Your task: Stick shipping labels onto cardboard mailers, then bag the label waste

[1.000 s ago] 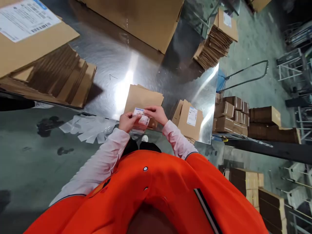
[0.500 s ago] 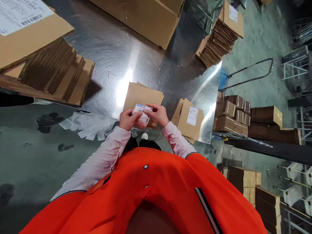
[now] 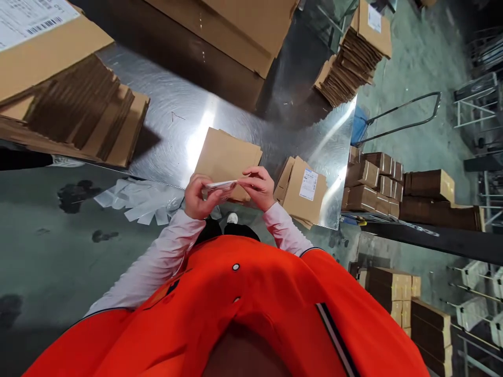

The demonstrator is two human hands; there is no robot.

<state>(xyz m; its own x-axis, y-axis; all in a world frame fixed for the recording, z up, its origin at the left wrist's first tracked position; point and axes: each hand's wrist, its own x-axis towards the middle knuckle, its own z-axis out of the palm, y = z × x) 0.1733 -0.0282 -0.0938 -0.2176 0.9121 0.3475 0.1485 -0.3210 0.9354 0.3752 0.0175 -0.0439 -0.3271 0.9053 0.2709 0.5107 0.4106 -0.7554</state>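
A small stack of white printed labels (image 3: 220, 186) is tilted almost edge-on between my hands. My left hand (image 3: 197, 197) is closed round its left end, thumb below and fingers behind. At its right corner, my right hand (image 3: 259, 187) pinches the edge with thumb and fingertips. Just beyond lie flat brown cardboard pieces (image 3: 228, 154) at the front edge of the shiny metal table (image 3: 176, 131). Near my right wrist sits another small pile of flat cardboard (image 3: 293, 196), its top piece bearing a white label (image 3: 308, 184).
Tall flattened-cardboard stacks stand at left (image 3: 90, 104) and far right (image 3: 348, 63). A large carton (image 3: 236, 31) occupies the table's back. White strips (image 3: 145, 201) hang below the front edge. Right of the table are brown boxes (image 3: 363, 178) and a cart handle (image 3: 408, 123).
The labels have tipped from face-up to nearly edge-on. My left hand has shifted slightly left and wrapped further round them, while my right fingers have moved to their right corner.
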